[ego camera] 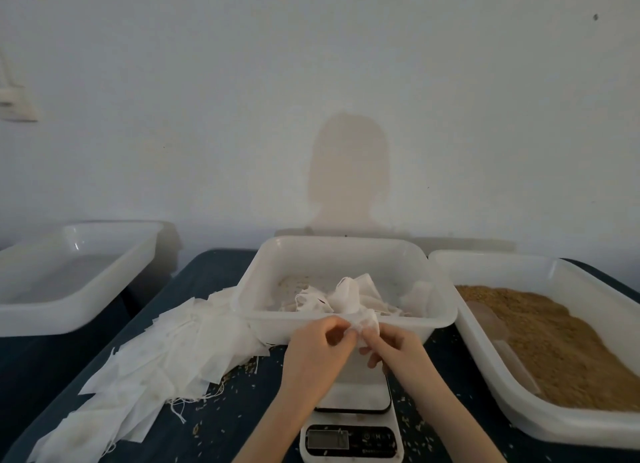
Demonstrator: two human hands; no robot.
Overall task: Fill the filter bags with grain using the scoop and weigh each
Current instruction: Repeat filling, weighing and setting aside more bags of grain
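Head view: my left hand (pixel 317 346) and right hand (pixel 391 348) both pinch a white fabric filter bag (pixel 363 322) over the white digital scale (pixel 351 424), at the middle white plastic tub's (pixel 346 251) near rim.

- A pale wall (pixel 346 64) rises behind the table, with a person's shadow (pixel 348 171) cast on it.
- A white fitting (pixel 15 102) is mounted at the wall's far left edge.
- A dark blue cloth (pixel 214 272) covers the table.
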